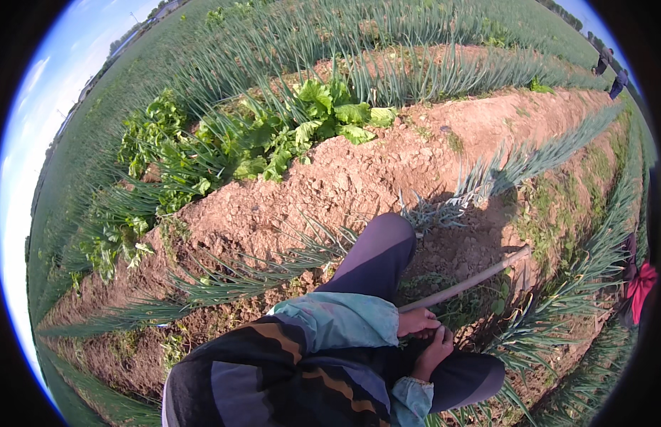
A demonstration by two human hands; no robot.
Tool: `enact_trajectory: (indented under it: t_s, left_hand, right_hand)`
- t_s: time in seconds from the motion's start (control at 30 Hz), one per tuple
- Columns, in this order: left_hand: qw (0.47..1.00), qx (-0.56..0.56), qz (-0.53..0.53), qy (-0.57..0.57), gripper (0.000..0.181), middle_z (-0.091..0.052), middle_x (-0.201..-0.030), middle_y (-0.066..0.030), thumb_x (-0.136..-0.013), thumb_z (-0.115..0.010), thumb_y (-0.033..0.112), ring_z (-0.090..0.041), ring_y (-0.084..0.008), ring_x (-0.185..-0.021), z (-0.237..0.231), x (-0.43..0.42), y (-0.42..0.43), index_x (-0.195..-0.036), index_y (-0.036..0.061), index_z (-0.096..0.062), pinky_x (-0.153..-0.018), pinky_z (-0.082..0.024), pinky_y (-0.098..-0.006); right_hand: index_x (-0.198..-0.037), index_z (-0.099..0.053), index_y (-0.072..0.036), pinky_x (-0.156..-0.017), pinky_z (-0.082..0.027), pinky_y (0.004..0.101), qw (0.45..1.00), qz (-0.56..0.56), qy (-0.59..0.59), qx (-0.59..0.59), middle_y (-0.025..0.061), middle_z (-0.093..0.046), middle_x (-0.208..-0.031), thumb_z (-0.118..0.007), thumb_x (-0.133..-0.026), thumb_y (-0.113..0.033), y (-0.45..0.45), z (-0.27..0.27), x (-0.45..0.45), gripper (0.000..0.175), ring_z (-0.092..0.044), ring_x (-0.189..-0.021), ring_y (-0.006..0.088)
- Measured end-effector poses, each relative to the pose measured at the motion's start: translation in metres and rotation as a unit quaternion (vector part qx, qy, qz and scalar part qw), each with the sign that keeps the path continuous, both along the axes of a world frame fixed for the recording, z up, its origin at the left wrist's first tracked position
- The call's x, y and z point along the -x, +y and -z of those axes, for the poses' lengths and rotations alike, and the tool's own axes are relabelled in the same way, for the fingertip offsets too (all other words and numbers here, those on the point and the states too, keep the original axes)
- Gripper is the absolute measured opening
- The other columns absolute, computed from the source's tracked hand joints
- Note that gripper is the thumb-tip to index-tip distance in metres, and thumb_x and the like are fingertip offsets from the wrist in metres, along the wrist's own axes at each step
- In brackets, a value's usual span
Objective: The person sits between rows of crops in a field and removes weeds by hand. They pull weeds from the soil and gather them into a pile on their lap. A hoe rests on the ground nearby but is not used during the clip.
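Note:
My left hand (pixel 416 322), in a teal sleeve, is over my lap with its fingers bent. My right hand (pixel 436 349) is just below it, and the fingertips of both hands nearly meet. Shade and the fingers hide whatever may be between them. A wooden tool handle (pixel 469 283), seemingly of a hoe, slants from beside my left hand to the upper right; I cannot tell whether that hand touches it. A blade-like part (pixel 521 276) hangs at its far end. Cut or pulled weeds (pixel 442 293) lie in the shaded furrow beyond my hands.
Rows of green onions (pixel 570 288) flank me, and some onion leaves (pixel 434 213) droop by my knee. Leafy greens (pixel 319 109) grow along a bare soil ridge (pixel 341 181). Two people (pixel 610 72) are far off; red cloth (pixel 641 288) shows at the right edge.

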State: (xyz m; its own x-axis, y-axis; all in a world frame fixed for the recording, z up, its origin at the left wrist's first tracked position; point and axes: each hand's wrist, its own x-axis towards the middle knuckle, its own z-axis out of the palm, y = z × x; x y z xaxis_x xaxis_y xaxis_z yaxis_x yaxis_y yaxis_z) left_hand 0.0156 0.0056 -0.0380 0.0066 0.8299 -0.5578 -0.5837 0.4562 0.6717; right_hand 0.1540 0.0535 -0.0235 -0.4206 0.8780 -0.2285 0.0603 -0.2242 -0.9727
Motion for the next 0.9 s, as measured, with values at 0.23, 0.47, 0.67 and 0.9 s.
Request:
enact_trajectory:
  t_s: [0.23,0.47,0.67,0.9]
  left_hand:
    - [1.000,0.016,-0.002,-0.006,0.028,-0.065,-0.086,0.0016,-0.102,-0.064,0.038,-0.060,-0.0087,-0.071,-0.003,0.000,0.001,-0.101,0.0100,-0.066,-0.062,-0.048,-0.0249]
    - [0.991,0.008,-0.071,-0.111,0.025,-0.067,-0.089,0.0000,-0.105,-0.061,0.033,-0.065,-0.0116,-0.079,0.009,-0.008,0.001,-0.108,0.0087,-0.066,-0.068,-0.053,-0.0288]
    - [0.994,0.049,-0.048,0.083,0.026,-0.067,-0.085,0.0003,-0.106,-0.058,0.030,-0.061,-0.0094,-0.075,0.014,-0.012,0.006,-0.100,0.0073,-0.069,-0.067,-0.050,-0.0302]
    - [0.991,0.020,-0.025,0.130,0.030,-0.063,-0.074,0.0005,-0.107,-0.054,0.028,-0.057,-0.0090,-0.066,0.015,-0.018,0.003,-0.091,0.0077,-0.068,-0.058,-0.046,-0.0299]
  right_hand:
    - [-0.110,-0.061,0.007,-0.078,-0.052,0.0334,0.999,0.016,0.031,-0.040,0.0094,-0.067,-0.099,-0.057,-0.101,-0.011,-0.004,-0.003,0.000,0.021,-0.062,-0.086,0.0175]
    - [-0.108,-0.062,0.005,-0.084,-0.053,0.0434,0.926,-0.019,-0.169,-0.336,0.0190,-0.066,-0.106,-0.063,-0.096,-0.006,-0.020,-0.039,0.017,0.016,-0.066,-0.096,0.0338]
    - [-0.098,-0.059,0.003,-0.080,-0.051,0.0497,0.852,-0.052,-0.240,-0.462,0.0201,-0.062,-0.101,-0.062,-0.095,-0.005,-0.018,-0.038,0.021,0.008,-0.062,-0.096,0.0415]
    - [-0.095,-0.058,0.003,-0.078,-0.049,0.0516,0.869,-0.045,-0.284,-0.403,0.0214,-0.061,-0.099,-0.062,-0.093,-0.006,-0.015,-0.037,0.019,0.010,-0.061,-0.093,0.0431]
